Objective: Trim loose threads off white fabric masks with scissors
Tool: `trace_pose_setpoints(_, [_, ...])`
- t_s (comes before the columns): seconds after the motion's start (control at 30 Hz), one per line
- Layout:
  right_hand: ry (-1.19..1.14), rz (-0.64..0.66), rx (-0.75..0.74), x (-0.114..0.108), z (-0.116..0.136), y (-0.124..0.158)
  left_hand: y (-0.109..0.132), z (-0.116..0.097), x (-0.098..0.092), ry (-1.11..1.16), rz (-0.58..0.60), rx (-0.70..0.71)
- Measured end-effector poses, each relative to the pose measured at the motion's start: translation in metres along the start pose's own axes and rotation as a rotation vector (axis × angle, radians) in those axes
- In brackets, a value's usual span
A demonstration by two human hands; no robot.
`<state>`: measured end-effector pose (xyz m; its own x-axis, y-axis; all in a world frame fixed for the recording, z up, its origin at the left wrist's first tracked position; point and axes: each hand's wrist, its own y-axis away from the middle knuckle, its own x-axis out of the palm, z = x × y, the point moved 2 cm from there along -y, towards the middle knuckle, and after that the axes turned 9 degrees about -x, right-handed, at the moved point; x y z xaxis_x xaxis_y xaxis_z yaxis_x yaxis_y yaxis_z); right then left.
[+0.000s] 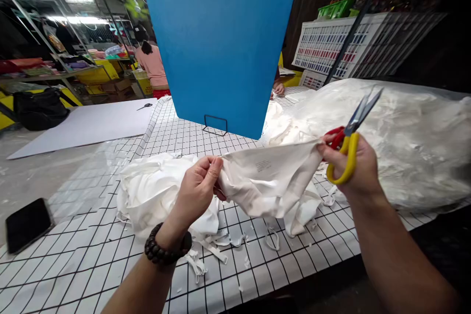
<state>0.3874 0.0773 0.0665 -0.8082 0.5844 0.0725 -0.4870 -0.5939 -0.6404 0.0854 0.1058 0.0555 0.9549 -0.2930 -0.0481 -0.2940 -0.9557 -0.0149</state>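
Observation:
A piece of white underwear (267, 174) is stretched between my two hands above the table, with small printed text near its upper edge. My left hand (200, 184) pinches its left corner between thumb and fingers. The opposite corner is pinched by my right hand (355, 167), which also carries scissors (349, 149) with one red and one yellow handle. Their blades point up and away from the cloth, slightly apart. Below my left wrist and hand lies a heap of white garments (154, 191). White trimmings (217, 250) are scattered beneath the held piece.
A blue board (224, 49) stands upright across the grid-patterned tablecloth (121, 265). To the right bulges a large clear bag (415, 142) of white pieces. A phone (28, 225) lies at left, and black scissors (144, 106) rest farther back. Other people are beyond the board.

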Motion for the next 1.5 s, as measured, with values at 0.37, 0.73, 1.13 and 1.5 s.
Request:
trace_pose_setpoints(0.37, [0.329,0.288,0.3,0.05,-0.075,-0.022,-0.047,0.08,0.022,-0.005,-0.208,-0.286])
trace_pose_setpoints(0.73, [0.14,0.737,0.693,0.03,-0.064,0.097,0.024,0.127,0.044,-0.663,-0.047,-0.326])
trace_pose_setpoints(1.13, [0.051,0.719,0.632,0.04,-0.058,0.131,0.029,0.137,0.053,-0.463,0.049,-0.361])
trace_pose_setpoints(1.5, [-0.194,0.572,0.541,0.055,-0.045,0.163,0.051,0.127,0.056,0.156,0.209,-0.506])
